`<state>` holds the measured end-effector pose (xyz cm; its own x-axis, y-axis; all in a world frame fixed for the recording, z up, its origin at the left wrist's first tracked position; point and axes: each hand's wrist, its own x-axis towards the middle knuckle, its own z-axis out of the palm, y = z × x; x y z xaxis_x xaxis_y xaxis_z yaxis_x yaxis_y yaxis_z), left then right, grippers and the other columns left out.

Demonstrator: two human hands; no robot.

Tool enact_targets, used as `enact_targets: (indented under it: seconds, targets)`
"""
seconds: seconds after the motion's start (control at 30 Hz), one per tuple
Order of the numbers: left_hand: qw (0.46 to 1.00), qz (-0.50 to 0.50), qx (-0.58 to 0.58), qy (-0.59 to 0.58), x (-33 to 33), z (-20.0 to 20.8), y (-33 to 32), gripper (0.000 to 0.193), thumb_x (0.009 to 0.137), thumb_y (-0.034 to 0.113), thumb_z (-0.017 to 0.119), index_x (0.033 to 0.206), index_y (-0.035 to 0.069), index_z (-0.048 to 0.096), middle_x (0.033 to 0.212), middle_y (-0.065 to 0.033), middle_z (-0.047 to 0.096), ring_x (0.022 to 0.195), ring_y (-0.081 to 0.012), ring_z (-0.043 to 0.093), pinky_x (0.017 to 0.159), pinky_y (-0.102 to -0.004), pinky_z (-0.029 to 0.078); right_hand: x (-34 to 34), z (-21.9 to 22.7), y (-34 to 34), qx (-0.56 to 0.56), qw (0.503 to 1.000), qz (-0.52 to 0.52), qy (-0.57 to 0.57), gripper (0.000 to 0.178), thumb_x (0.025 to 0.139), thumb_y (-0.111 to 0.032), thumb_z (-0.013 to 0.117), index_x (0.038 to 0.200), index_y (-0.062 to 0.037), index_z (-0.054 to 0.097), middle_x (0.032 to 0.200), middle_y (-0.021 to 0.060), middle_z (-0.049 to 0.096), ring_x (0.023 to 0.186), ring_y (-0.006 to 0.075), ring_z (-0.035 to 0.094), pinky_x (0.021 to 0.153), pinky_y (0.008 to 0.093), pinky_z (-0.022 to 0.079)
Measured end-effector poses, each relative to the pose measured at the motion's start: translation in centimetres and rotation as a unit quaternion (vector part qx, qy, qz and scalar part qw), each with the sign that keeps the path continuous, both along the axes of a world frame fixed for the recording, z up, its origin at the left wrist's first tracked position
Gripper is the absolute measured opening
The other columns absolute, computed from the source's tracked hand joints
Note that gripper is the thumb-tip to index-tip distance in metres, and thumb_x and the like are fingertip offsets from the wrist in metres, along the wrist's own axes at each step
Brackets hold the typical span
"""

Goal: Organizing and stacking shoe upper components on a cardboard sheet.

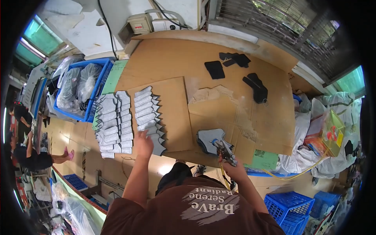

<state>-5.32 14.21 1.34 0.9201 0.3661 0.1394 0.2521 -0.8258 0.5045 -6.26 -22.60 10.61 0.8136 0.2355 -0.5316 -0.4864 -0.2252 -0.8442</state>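
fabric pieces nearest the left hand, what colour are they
Light grey with dark edges; the fabric pieces show best in the head view.

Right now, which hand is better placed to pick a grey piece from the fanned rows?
Probably the left hand: it is right at the fanned rows, and no tool shows in it. The right hand grips a metal tool at the separate grey stack, farther away.

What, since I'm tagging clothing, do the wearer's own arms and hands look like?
Wide, dark brown short sleeves match the T-shirt, which has a pale grey print on its front. The forearms are bare below them. The left hand and right hand show no gloves.
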Motion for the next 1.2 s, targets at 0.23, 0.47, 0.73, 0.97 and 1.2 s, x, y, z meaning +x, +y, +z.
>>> enact_targets:
  seconds: [0.23,0.47,0.73,0.97,1.2]
  targets:
    - [0.947,-0.213,-0.242,0.002,4.3,4.8,-13.2,0.033,0.069,0.009,0.066,0.099,-0.001,0.057,0.087,-0.0140,0.053,0.076,-0.0264,0.055,0.067,-0.0321,0.046,-0.2,-0.4,0.8,0.020,0.999,0.007,-0.048,0.015,0.076,-0.003,0.053,0.091,-0.0034,0.054,0.080,0.0003,0.056,0.075,0.0079,0.051,0.069,0.0223,0.041]
    - [0.933,-0.235,-0.271,0.018,4.8,3.7,-14.8,0.038,0.063,0.002,0.071,0.099,-0.001,0.058,0.079,-0.0098,0.052,0.065,-0.0191,0.052,0.061,-0.0289,0.045,-0.1,-1.2,1.2,0.044,0.998,-0.003,-0.041,0.016,0.078,-0.003,0.053,0.093,-0.0017,0.053,0.082,0.0013,0.056,0.078,0.0086,0.051,0.073,0.0226,0.041]
    - [0.933,-0.225,-0.280,0.008,4.8,3.6,-15.0,0.034,0.063,0.002,0.071,0.093,0.000,0.056,0.080,-0.0097,0.052,0.066,-0.0193,0.054,0.062,-0.0286,0.046,0.1,-0.7,0.7,0.037,0.999,-0.030,-0.027,0.018,0.078,-0.001,0.051,0.095,-0.0005,0.052,0.084,0.0025,0.056,0.079,0.0096,0.052,0.073,0.0230,0.042]
    - [0.936,-0.217,-0.275,0.030,5.0,3.6,-15.0,0.030,0.065,0.004,0.070,0.090,0.001,0.055,0.084,-0.0116,0.055,0.071,-0.0221,0.056,0.065,-0.0302,0.048,-0.1,0.0,-0.8,-0.030,0.995,-0.089,0.025,0.017,0.077,-0.004,0.052,0.093,0.0000,0.054,0.081,0.0029,0.057,0.078,0.0103,0.052,0.073,0.0245,0.043]
    - [0.914,-0.173,-0.364,0.048,5.6,2.2,-13.6,0.015,0.074,0.005,0.063,0.086,0.002,0.056,0.074,-0.0066,0.059,0.066,-0.0133,0.055,0.063,-0.0265,0.046,-0.2,0.6,-1.1,-0.001,0.992,-0.127,0.014,0.015,0.077,-0.004,0.052,0.091,-0.0021,0.056,0.081,0.0014,0.058,0.078,0.0094,0.052,0.075,0.0240,0.041]
